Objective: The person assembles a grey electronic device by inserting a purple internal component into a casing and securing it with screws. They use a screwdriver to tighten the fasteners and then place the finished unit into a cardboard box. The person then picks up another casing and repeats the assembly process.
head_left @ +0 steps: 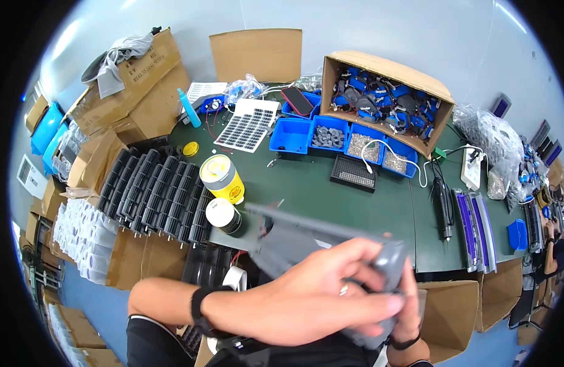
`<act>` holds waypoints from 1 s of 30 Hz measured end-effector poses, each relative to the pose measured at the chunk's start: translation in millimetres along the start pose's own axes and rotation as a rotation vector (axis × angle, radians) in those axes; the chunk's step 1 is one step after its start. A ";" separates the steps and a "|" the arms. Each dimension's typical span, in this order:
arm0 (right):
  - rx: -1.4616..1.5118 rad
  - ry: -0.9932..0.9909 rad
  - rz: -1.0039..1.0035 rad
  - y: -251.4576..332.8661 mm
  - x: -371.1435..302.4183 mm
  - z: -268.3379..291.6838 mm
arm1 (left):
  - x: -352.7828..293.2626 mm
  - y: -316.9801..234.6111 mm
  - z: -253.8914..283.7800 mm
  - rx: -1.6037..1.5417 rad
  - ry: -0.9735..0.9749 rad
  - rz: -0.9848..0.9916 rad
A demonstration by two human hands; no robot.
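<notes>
The left hand (318, 287) holds the gray casing (306, 240), and the right hand (407, 303) grips its right end. A yellow container (223, 181) stands left of the casing.

Supplies and cartons around a green desk (282, 189)
At the back, a cardboard box (389, 68) lies on its side, full of blue-and-black parts (386, 101), behind a row of blue bins (290, 136), some holding small pieces; a dark-screened phone (297, 101) leans on another bin. A printed sheet (247, 125) lies near a light-blue bottle (189, 109). A yellow-and-grey tub (222, 177) stands beside a white-topped container (222, 214). To the right are a black tool (442, 202), a white power strip (472, 168) and purple-and-white strips (474, 229); at the left, a grey cap (118, 56) sits on a carton (147, 79).
</notes>
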State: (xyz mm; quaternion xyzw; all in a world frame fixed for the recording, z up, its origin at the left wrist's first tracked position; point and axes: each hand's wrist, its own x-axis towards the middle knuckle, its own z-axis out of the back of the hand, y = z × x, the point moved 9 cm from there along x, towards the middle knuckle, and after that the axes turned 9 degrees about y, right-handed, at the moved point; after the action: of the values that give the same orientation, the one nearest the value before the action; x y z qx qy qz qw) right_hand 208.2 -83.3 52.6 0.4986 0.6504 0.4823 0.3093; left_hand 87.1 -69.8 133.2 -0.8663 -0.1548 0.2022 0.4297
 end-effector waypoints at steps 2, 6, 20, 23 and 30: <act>-0.016 -0.094 0.044 -3.4 12.4 32.7 | 32.2 -5.9 4.8 0.042 0.001 -0.025; 0.021 -0.099 0.078 -38.5 36.3 128.9 | 110.1 5.4 33.3 0.040 -0.052 0.010; -0.359 -0.372 0.282 -80.1 52.0 185.0 | 218.4 51.4 128.1 -0.080 -0.126 0.069; -0.441 -0.375 0.242 -79.6 54.1 177.5 | 214.2 52.8 152.4 -0.095 -0.134 0.106; -0.564 -0.364 0.265 -70.8 57.4 165.5 | 168.9 -12.0 139.2 1.556 -0.244 -0.334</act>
State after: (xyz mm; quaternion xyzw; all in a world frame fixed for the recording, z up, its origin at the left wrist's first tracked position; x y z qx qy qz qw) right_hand 311.8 21.2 -65.9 0.5513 0.3557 0.5819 0.4805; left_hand 165.7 106.9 29.8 -0.2559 -0.1432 0.2785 0.9146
